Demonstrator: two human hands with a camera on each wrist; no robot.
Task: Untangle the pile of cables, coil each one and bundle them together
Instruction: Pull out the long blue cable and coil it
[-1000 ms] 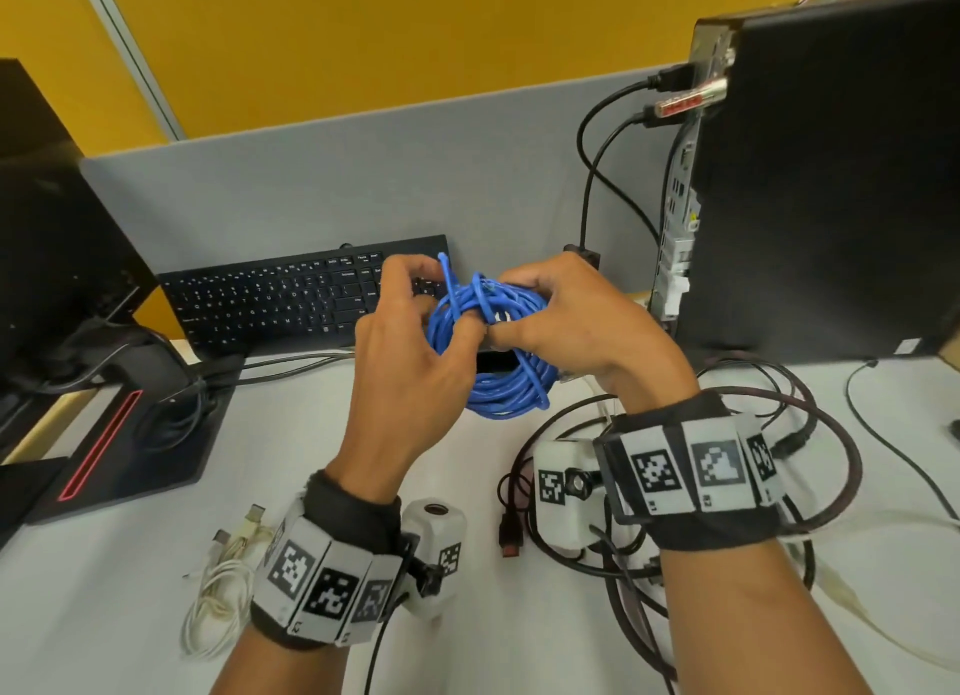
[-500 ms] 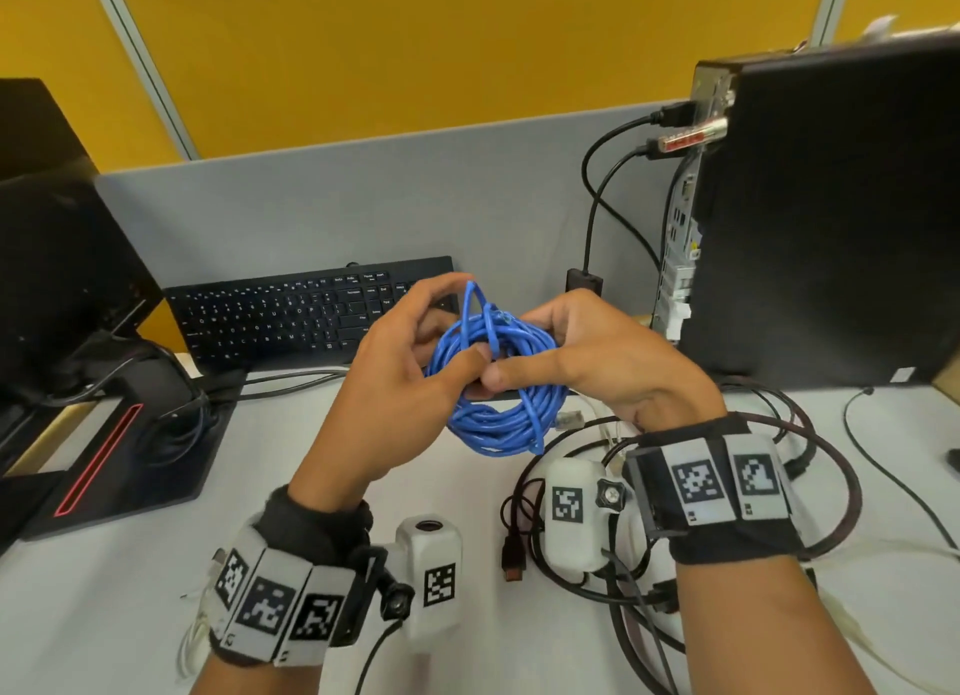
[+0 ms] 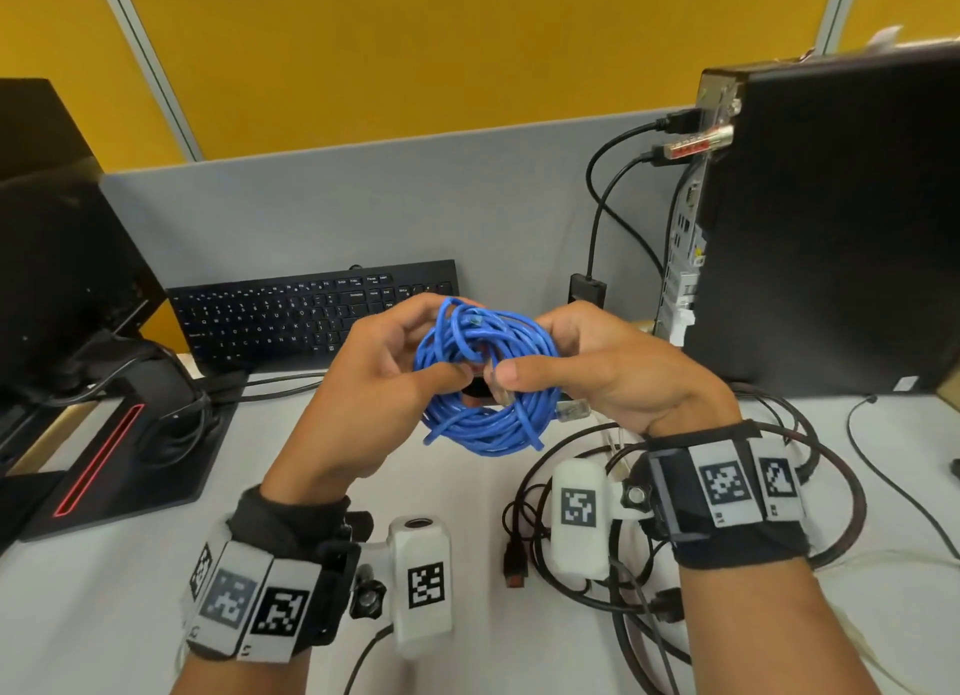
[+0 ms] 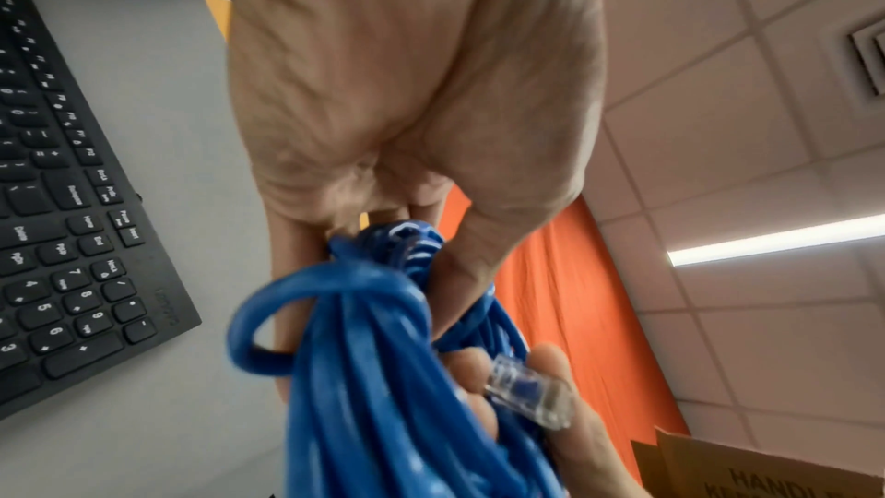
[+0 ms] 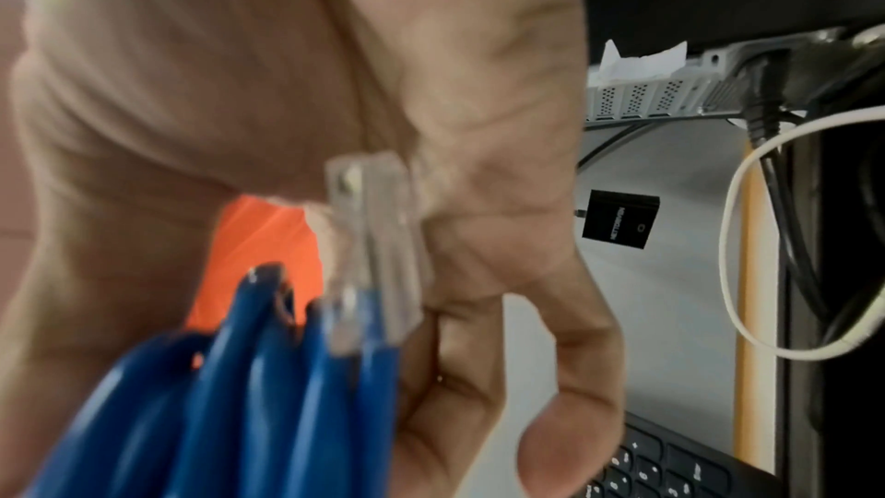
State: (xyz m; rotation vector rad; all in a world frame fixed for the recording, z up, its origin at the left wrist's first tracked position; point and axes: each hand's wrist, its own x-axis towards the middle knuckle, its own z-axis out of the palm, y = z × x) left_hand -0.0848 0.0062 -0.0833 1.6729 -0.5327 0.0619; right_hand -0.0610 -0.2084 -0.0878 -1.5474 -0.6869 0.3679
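Observation:
A coiled blue network cable (image 3: 488,382) hangs in the air above the desk between both hands. My left hand (image 3: 395,377) grips the coil's left side, thumb in front and fingers behind it (image 4: 383,336). My right hand (image 3: 561,367) holds the right side with its thumb pressed near the coil's middle. One clear plug (image 3: 571,411) sticks out under the right palm and shows close up as the clear plug (image 5: 378,252). A second clear plug (image 4: 531,396) lies against fingertips. A tangle of black cables (image 3: 675,512) lies on the desk under the right wrist.
A black keyboard (image 3: 311,315) leans at the grey partition behind the hands. A black computer tower (image 3: 831,226) stands at the right with cables plugged in. A monitor base (image 3: 119,434) sits at the left. A black plug with a red tip (image 3: 515,564) lies on the desk.
Both hands have come a little nearer to me with the blue coil. The thumbs have shifted toward the coil's middle, and the coil has turned slightly.

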